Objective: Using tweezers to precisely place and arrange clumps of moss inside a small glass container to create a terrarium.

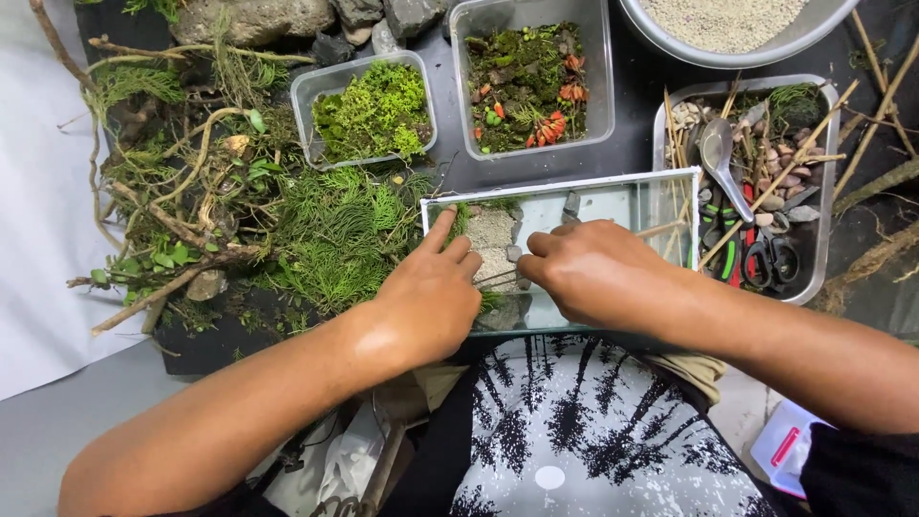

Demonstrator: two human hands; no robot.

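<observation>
Both my hands are in the glass tank [613, 187], left [431, 297] fingers spread over the sand [493, 235], right [584, 273] curled, pinching tweezers [498, 279].

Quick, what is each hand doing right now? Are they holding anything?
Left hand: fingers spread open, fingertips in the glass tank, touching the pale sand; holding nothing.
Right hand: fingers curled at the small stones; a grip cannot be told.
</observation>
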